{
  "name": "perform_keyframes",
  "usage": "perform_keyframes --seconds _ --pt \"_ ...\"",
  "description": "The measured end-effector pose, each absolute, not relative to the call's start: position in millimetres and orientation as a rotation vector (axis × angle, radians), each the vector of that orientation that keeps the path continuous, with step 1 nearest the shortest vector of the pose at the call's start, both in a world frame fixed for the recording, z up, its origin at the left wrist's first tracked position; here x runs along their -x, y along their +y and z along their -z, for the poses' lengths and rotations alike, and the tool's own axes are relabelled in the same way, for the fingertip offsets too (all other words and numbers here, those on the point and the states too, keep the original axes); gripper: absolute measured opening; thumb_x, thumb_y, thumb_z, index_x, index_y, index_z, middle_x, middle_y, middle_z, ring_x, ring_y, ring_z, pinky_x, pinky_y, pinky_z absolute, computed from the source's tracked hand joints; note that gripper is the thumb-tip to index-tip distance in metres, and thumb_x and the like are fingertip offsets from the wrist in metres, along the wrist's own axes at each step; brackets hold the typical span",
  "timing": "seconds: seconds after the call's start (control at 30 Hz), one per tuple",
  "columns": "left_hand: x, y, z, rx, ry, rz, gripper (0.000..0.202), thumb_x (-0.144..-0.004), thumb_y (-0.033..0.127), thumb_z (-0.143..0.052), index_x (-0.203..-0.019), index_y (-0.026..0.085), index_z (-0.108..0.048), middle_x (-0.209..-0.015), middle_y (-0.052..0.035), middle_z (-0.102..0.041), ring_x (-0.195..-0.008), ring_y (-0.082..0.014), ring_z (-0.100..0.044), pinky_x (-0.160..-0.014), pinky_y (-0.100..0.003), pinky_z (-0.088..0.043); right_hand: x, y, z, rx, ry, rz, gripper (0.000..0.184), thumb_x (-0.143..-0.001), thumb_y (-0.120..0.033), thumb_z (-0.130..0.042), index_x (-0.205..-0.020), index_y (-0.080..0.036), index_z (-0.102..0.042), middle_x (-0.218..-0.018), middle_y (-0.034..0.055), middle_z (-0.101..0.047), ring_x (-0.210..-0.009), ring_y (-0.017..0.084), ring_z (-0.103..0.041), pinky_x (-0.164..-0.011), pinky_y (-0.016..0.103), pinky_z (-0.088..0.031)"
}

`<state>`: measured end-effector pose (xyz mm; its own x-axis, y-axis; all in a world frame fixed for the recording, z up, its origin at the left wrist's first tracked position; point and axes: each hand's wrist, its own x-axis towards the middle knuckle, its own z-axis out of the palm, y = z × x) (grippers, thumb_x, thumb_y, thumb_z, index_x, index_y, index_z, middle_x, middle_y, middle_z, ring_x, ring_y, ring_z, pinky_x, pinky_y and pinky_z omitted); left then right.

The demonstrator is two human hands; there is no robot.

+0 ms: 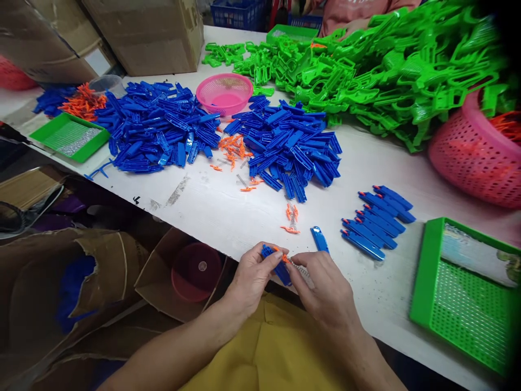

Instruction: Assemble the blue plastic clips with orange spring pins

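Observation:
My left hand (253,274) is closed on a long blue plastic piece (281,272), near the table's front edge. My right hand (325,282) pinches a thin metal spring (300,268) beside an orange plastic part (285,257), which sits at the top of the blue piece. Whether the orange part is seated in the blue piece I cannot tell. A single blue piece (319,239) lies just beyond my right hand. To its right, several blue pieces with orange tips (372,231) lie side by side. Loose springs and orange parts (291,217) lie ahead of my hands.
Two heaps of blue pieces (158,125) (291,141) and a pink basket (224,92) stand farther back. Green toy-gun parts (350,70) are piled at the back right, near a person's sleeve (402,4). A green tray (421,271) lies right; open cartons (122,260) stand below left.

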<state>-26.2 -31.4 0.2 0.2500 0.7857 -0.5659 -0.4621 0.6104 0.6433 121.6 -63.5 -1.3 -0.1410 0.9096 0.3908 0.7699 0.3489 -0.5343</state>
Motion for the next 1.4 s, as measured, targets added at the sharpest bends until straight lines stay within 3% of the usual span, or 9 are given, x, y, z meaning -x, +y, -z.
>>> perform_keyframes --seconds 0.1,0.33,0.57,0.77,1.03,1.27,1.4 --pt "21.6 -32.2 -1.9 -0.381 0.999 -0.890 0.029 -0.070 0.037 -0.082 -0.079 0.015 -0.064 -0.078 -0.0022 -0.066 -0.070 -0.0128 -0.059 -0.066 -0.026 -0.048 -125.1 -65.5 -0.2 1.497 -1.883 -0.423 0.005 -0.096 -0.022 -0.057 -0.098 -0.021 -0.061 -0.087 0.0042 -0.067 -0.079 0.019 -0.060 -0.070 0.033 -0.048" --pt "18.3 -32.6 -5.3 -0.411 1.001 -0.878 0.031 -0.071 0.038 -0.081 -0.082 0.016 -0.061 -0.075 0.0002 -0.063 -0.062 -0.0110 -0.057 -0.058 -0.024 -0.051 -132.7 -67.4 -4.3 1.599 -1.671 -0.841 0.015 -0.099 -0.032 -0.053 -0.101 -0.025 -0.066 -0.096 0.0018 -0.069 -0.086 0.016 -0.064 -0.075 0.028 -0.051" --pt "14.7 -33.1 -7.3 -0.403 1.005 -0.881 0.032 -0.070 0.036 -0.081 -0.079 0.016 -0.058 -0.070 0.0009 -0.061 -0.061 -0.0116 -0.056 -0.054 -0.026 -0.053 -133.1 -64.9 0.4 1.635 -1.607 -0.790 0.013 -0.095 -0.033 -0.057 -0.091 -0.023 -0.065 -0.087 0.0018 -0.067 -0.079 0.016 -0.062 -0.069 0.029 -0.050" --pt "14.0 -33.7 -6.4 -0.367 0.989 -0.880 0.033 -0.070 0.036 -0.082 -0.080 0.017 -0.057 -0.070 0.0008 -0.060 -0.062 -0.0132 -0.056 -0.055 -0.029 -0.055 -134.5 -66.2 -1.3 1.580 -1.712 -0.673 0.011 -0.096 -0.030 -0.057 -0.095 -0.023 -0.066 -0.090 0.0036 -0.067 -0.083 0.018 -0.062 -0.072 0.031 -0.050" --pt "12.9 -33.3 -1.6 -0.305 0.958 -0.906 0.026 -0.072 0.031 -0.081 -0.077 0.016 -0.061 -0.074 0.0003 -0.062 -0.068 -0.0110 -0.057 -0.069 -0.025 -0.050 -132.7 -64.9 5.3 1.513 -1.968 -0.244 0.011 -0.095 -0.022 -0.055 -0.097 -0.021 -0.065 -0.087 0.0060 -0.067 -0.082 0.021 -0.058 -0.072 0.037 -0.048" --pt "12.0 -29.2 -1.2 -0.170 0.872 -0.975 0.018 -0.087 0.031 -0.063 -0.086 0.014 -0.068 -0.097 -0.0101 -0.071 -0.092 -0.0195 -0.066 -0.086 -0.030 -0.050 -129.2 -63.3 -3.7 1.505 -1.860 -0.345 0.007 -0.094 -0.020 -0.058 -0.097 -0.021 -0.064 -0.087 0.0046 -0.067 -0.080 0.018 -0.060 -0.071 0.033 -0.047" --pt "12.0 -27.3 -1.2 -0.049 0.876 -0.933 0.026 -0.094 0.035 -0.055 -0.088 0.013 -0.068 -0.099 -0.0137 -0.073 -0.095 -0.0227 -0.068 -0.095 -0.036 -0.048 -125.9 -64.1 -4.7 1.509 -1.859 -0.413 0.009 -0.095 -0.021 -0.057 -0.096 -0.021 -0.066 -0.084 0.0043 -0.067 -0.078 0.018 -0.060 -0.069 0.032 -0.047"
